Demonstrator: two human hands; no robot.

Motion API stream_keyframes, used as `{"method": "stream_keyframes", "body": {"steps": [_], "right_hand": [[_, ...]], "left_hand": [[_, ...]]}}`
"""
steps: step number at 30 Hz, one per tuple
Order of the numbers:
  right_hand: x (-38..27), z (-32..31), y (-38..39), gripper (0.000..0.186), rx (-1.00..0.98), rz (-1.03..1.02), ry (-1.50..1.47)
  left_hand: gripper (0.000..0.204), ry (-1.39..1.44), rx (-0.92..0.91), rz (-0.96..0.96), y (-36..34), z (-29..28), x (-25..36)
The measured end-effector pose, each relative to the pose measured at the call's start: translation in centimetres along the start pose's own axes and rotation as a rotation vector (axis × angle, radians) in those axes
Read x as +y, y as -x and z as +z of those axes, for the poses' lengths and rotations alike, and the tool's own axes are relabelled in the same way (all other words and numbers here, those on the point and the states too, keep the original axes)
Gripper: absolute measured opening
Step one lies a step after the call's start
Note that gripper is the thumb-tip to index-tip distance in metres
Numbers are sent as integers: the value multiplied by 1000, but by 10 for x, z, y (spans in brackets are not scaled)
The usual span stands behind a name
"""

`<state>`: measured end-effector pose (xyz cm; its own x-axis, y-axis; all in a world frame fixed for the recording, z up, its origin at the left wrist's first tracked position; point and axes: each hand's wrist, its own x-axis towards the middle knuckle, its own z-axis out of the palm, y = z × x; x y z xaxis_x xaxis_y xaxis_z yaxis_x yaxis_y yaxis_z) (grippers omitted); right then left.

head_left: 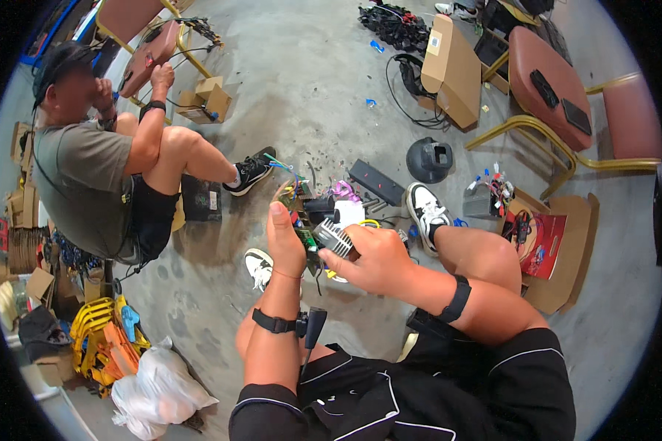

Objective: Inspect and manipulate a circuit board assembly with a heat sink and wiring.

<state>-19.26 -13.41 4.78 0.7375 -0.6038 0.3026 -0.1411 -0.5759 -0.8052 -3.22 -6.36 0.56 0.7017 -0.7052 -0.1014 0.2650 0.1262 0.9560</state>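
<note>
In front of my knees, my left hand (285, 246) is closed round the edge of a green circuit board (307, 239), with its thumb pointing up. Coloured wires (290, 178) rise beyond that hand. My right hand (381, 261) closes from the right on a silver finned heat sink (334, 237), thumb below and fingers above. The heat sink is against the board; whether it is fixed there I cannot tell. Behind them lie a black cylindrical part (319, 206), purple wire (346, 191) and a long black box (376, 182) on the floor.
A black rounded housing (429, 160) and a container of connectors (485, 197) stand to the right, near an open cardboard box (566, 257). A co-worker (95, 162) sits at left. Chairs (548, 88) stand far right, and a white bag (162, 389) lies lower left.
</note>
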Motion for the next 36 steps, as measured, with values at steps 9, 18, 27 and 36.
{"method": "stream_keyframes", "body": {"steps": [9,18,27,36], "right_hand": [[-2,-4,7,43,-89,213,14],[27,-17,-22,75,-677,864,-858],[42,10,-4,27,-998,1066,-949],[56,27,34,42,-1277,950,-1013]], "left_hand": [[73,-134,10,-71,3,5,4],[79,-824,-378,627,3,-21,23],[74,-872,-674,660,11,2,32],[76,-962,-816,597,33,3,37]]}}
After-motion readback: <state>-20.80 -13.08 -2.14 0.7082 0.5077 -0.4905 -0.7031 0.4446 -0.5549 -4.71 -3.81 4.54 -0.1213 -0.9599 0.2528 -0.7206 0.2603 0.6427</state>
